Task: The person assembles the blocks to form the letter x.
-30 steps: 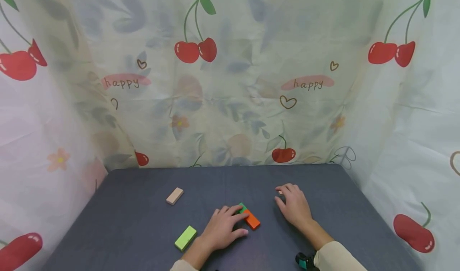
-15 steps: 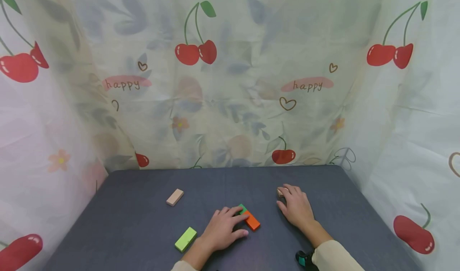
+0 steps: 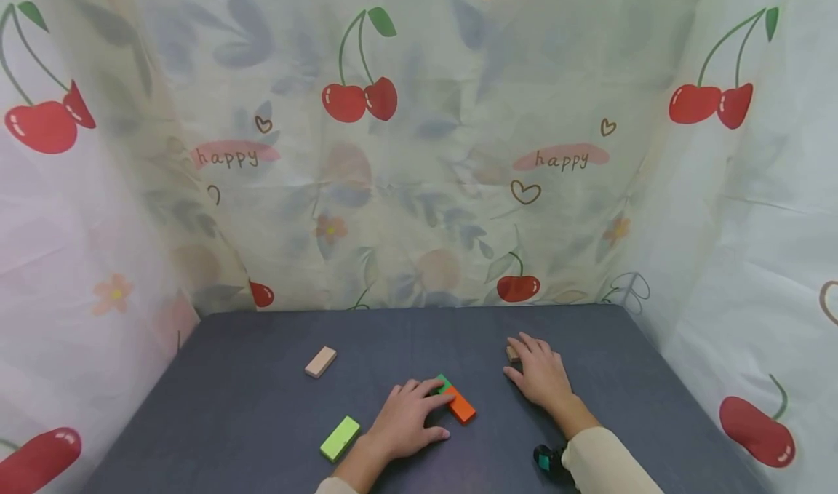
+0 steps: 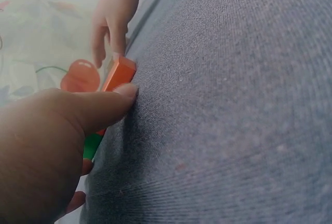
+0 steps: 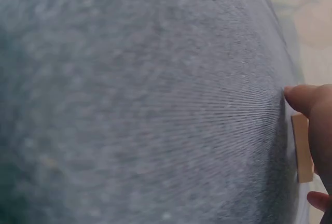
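Wooden block [image 3: 513,356] sat between thumb and fingers of spread right hand [image 3: 538,375]; spread left hand [image 3: 407,420] overlapped diagonal orange block [image 3: 463,408].

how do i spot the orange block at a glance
On the dark grey fabric-covered table, find the person's bare left hand. At its fingertips lies an orange rectangular block, meeting a partly hidden green block. It alone is orange.

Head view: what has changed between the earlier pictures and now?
The right hand eased slightly forward; more of the wooden block at its fingers shows. Nothing was visibly gripped or released. The left hand on the green block and orange block, the lime block and the pale block stayed put.
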The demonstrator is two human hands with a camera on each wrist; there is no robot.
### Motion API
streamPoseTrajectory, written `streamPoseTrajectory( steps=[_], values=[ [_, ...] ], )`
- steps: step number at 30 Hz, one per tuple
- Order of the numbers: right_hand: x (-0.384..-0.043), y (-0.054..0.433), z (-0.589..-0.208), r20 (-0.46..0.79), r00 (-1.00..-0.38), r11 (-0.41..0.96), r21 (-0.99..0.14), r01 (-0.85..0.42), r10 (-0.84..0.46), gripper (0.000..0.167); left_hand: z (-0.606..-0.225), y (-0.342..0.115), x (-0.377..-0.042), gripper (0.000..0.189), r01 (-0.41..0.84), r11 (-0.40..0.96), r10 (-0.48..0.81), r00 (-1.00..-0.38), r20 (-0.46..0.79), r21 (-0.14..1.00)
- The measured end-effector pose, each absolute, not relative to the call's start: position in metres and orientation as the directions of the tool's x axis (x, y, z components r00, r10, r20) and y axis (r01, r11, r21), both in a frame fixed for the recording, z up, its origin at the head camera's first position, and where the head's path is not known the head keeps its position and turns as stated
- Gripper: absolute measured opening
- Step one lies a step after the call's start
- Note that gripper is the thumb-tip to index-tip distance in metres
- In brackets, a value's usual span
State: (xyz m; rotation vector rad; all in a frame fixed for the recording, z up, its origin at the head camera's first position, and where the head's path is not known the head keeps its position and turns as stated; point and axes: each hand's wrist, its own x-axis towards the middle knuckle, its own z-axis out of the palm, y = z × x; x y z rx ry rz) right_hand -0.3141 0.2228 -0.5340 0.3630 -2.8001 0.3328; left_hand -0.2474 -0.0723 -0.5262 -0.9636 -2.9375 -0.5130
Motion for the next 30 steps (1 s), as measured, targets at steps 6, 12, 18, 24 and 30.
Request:
streamPoseTrajectory(
  steps=[6,12,18,24,30],
  values=[
    [-0.319,0.2238,-0.532,0.26,-0.943,0.946,-0.189,-0.263,-0.21,0.059,-0.526,-0.0719,-0.247,0.057,0.576,0.76,0.575,-0.812,0.104,0.3],
    [-0.3183,0.2247,-0.5349,0.269,-0.945,0.949,-0.201,-0.243,-0.185,0.053,-0.5289,-0.0715,-0.2477,0.058,0.577,0.76,0.579,-0.81,0.094,0.3],
    [-0.3161,0.2249,-0.5369,0.357,-0.912,0.944,-0.177,-0.28,-0.203,0.04,-0.5298,-0.0718,-0.2488,0.059,0.579,0.759,0.577,-0.81,0.106,0.298],
    [-0.3136,0.226,-0.5339,0.376,-0.899,0.951,-0.117,-0.285,-0.224,0.033,-0.5306,-0.0721,-0.2491,0.059,0.58,0.757,0.58,-0.809,0.1,0.302],
    [-0.3135,0.2247,-0.5311,0.324,-0.917,0.949,-0.13,-0.287,-0.233,0.035,-0.53,-0.0728,-0.2488,0.058,0.579,0.759,0.576,-0.81,0.107,0.298]
  ],
)
